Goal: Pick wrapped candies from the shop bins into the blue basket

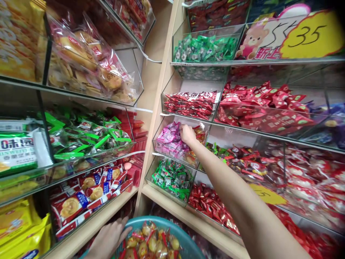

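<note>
My right hand (187, 135) reaches into a clear shelf bin (172, 153) of pink-wrapped sweets (168, 138). Its fingers curl down among the sweets, and what they grip is hidden. My left hand (109, 239) holds the rim of a teal basket (172, 226) at the bottom of the view. The basket carries several gold and red wrapped candies (151, 242).
Clear bins of green (172, 178), red (192, 104) and other wrapped sweets fill wooden shelves on the right. On the left, glass shelves hold bagged biscuits (88, 64) and green packets (88, 135). Yellow price tags (309, 36) hang on the right.
</note>
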{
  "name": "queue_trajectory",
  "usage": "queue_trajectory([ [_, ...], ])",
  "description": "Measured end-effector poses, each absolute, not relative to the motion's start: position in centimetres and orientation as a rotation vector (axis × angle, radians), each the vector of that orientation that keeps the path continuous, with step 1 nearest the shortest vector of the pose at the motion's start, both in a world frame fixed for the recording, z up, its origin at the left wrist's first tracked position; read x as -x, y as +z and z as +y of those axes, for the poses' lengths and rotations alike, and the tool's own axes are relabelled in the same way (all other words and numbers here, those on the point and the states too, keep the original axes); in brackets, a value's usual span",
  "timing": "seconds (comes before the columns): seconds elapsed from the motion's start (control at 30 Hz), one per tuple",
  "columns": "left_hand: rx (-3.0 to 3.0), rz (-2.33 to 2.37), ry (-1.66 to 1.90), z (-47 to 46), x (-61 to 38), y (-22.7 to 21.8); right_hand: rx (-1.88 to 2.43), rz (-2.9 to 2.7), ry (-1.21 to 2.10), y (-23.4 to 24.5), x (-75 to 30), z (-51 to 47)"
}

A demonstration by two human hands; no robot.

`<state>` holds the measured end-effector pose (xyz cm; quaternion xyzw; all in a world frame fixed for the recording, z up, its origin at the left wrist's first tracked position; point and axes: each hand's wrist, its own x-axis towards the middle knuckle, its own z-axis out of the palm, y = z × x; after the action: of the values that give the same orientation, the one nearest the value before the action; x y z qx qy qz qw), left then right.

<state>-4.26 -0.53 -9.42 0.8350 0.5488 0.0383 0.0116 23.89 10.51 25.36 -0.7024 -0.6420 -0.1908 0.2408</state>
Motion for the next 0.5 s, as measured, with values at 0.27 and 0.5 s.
queue_trajectory([
  [0.27,-2.525,1.765,0.108,-1.1,3.7,-7.1,1.99,-1.801,-0.516,24.7,-23.9,13.6],
  [0.5,-2.541,1.716,-0.014,-1.5,3.6,-5.5,1.998,-1.8,-0.508,24.9,-23.6,14.8],
])
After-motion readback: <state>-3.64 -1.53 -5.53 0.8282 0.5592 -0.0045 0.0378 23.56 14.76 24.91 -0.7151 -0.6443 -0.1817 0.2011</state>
